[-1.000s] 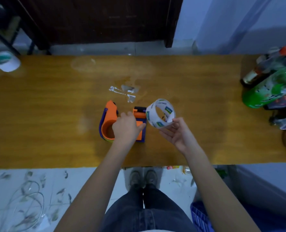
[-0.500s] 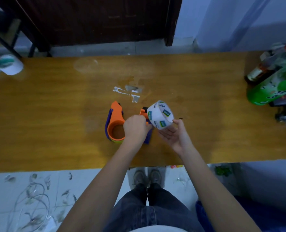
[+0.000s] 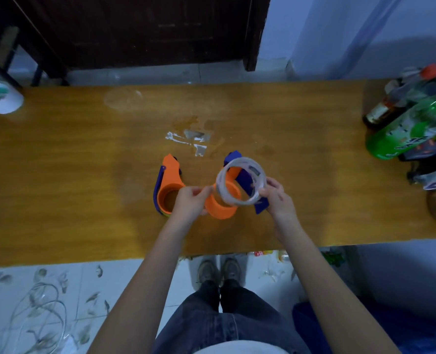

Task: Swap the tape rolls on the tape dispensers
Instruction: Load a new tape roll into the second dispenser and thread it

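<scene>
A clear tape roll hangs tilted just above the orange drum of the right tape dispenser, whose purple body shows through and behind the ring. My right hand grips the roll's right rim. On the other side, my left hand pinches its left edge, close to the drum. The left tape dispenser, orange with a purple side, lies on the wooden table beside my left hand, its hub bare.
Torn tape scraps stick to the table behind the dispensers. White rolls sit at the far left edge. Bottles, one of them green, crowd the right end. The table's front edge runs just below my wrists.
My left hand has left the dispenser and taken the roll's left edge. The roll has turned flatter and moved over the right dispenser's orange drum, which now shows.
</scene>
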`<act>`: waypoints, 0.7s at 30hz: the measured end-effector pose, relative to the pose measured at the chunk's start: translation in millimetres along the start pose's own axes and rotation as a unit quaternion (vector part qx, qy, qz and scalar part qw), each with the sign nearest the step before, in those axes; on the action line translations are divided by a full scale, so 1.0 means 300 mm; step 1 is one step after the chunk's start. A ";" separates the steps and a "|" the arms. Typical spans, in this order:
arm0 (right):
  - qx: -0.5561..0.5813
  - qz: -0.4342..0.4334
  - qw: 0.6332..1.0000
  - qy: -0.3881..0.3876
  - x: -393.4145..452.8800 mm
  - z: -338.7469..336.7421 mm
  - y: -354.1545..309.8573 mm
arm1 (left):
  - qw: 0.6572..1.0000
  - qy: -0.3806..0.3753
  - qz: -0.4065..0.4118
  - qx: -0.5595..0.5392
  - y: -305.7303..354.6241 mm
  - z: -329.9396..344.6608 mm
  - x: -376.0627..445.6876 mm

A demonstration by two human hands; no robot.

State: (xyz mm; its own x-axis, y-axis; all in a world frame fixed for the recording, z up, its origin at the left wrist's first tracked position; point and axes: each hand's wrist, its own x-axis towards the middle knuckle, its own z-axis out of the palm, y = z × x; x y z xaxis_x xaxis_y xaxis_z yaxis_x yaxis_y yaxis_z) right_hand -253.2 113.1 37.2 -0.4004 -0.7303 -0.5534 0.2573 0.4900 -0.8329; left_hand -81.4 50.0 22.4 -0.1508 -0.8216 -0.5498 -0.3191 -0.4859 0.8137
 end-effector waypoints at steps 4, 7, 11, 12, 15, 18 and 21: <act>-0.108 -0.063 0.990 -0.066 -0.038 0.000 -0.023 | 0.995 -0.037 -0.019 -0.096 -0.020 0.029 -0.016; -0.115 -0.075 0.989 -0.056 -0.040 0.001 -0.012 | 0.990 -0.053 -0.024 -0.129 -0.038 0.040 -0.019; -0.118 -0.073 0.989 -0.054 -0.032 0.003 -0.007 | 0.971 -0.089 -0.044 -0.216 -0.048 0.040 -0.012; -0.124 -0.074 0.988 -0.055 -0.032 0.006 -0.010 | 0.965 -0.099 -0.048 -0.239 -0.047 0.039 -0.009; -0.109 -0.081 0.989 -0.050 -0.034 0.015 -0.016 | 0.942 -0.129 -0.044 -0.307 -0.038 0.050 -0.019; -0.098 -0.094 0.990 -0.038 -0.035 0.019 -0.026 | 0.934 -0.105 -0.055 -0.337 -0.040 0.066 -0.027; -0.101 -0.103 0.989 -0.017 -0.025 0.017 -0.031 | 0.929 -0.091 -0.048 -0.355 -0.016 0.081 -0.041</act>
State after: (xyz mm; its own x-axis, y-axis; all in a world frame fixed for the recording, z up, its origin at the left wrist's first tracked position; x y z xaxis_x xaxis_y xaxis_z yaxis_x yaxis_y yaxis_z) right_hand -248.1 111.7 49.2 -0.3956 -0.8386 -0.3745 -0.0086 0.4111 -0.9116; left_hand -100.8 69.7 20.6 -0.3304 -0.7314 -0.5966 0.3477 -0.6820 0.6434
